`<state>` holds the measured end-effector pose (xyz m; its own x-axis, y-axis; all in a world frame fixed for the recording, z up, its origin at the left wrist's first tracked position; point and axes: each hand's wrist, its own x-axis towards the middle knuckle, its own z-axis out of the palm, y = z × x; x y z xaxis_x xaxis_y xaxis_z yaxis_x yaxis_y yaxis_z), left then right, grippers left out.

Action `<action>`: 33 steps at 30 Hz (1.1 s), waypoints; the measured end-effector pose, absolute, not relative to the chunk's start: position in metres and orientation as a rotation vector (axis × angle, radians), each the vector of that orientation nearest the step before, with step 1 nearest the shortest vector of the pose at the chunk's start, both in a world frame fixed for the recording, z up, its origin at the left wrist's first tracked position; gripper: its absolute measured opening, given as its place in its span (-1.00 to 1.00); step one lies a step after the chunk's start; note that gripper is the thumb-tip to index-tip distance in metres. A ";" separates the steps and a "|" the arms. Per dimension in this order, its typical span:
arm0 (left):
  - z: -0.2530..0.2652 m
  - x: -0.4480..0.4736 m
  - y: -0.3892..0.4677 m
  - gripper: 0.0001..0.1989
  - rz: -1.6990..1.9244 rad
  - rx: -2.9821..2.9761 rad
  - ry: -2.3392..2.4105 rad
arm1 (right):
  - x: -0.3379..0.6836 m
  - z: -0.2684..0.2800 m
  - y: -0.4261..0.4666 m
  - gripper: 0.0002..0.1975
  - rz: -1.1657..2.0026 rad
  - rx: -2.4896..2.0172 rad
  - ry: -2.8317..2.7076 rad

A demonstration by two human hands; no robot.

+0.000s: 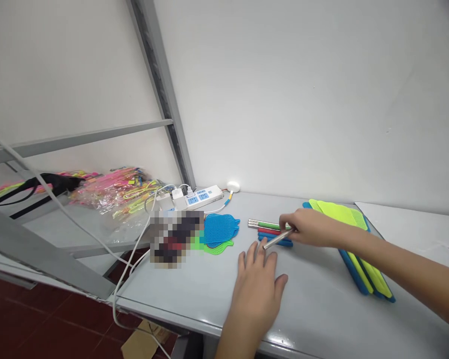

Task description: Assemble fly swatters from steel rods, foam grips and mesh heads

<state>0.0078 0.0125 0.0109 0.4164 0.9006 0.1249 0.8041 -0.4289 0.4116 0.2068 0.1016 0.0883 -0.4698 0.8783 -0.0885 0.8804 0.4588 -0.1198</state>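
My right hand (297, 226) is closed around a silver metal rod (279, 239), which slants down toward my left hand. My left hand (257, 284) lies palm down on the grey tabletop with fingers spread, its fingertips close to the rod's free end. Behind the rod lies a small row of handles: silver rods with a green grip (268, 225), a red grip (266, 232) and blue grips (264, 238). My right hand partly covers their right ends. Under and beside my right forearm is a stack of yellow-green and blue mesh swatter heads (333, 212).
Blue mesh pieces (220, 229) lie over a green one (220, 248) left of the handles, beside a pixelated patch. A white power strip (204, 198) with cables and a round white device (232, 186) sit near the wall. Bagged colourful items (123, 192) fill the left shelf behind a metal frame.
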 end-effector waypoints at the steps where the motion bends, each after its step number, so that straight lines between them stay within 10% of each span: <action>1: 0.011 0.008 0.012 -0.60 0.476 2.384 1.485 | 0.203 0.083 0.096 -0.86 -0.216 1.581 2.673; 33: 0.012 0.008 0.011 -0.49 0.511 2.396 1.485 | 0.204 0.068 0.060 -0.75 -0.626 1.806 2.597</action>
<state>0.0084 0.0110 0.0117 0.4103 0.8994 0.1508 0.8018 -0.4346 0.4102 0.2038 0.0597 0.0684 -0.3703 0.9166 -0.1508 0.8847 0.2985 -0.3581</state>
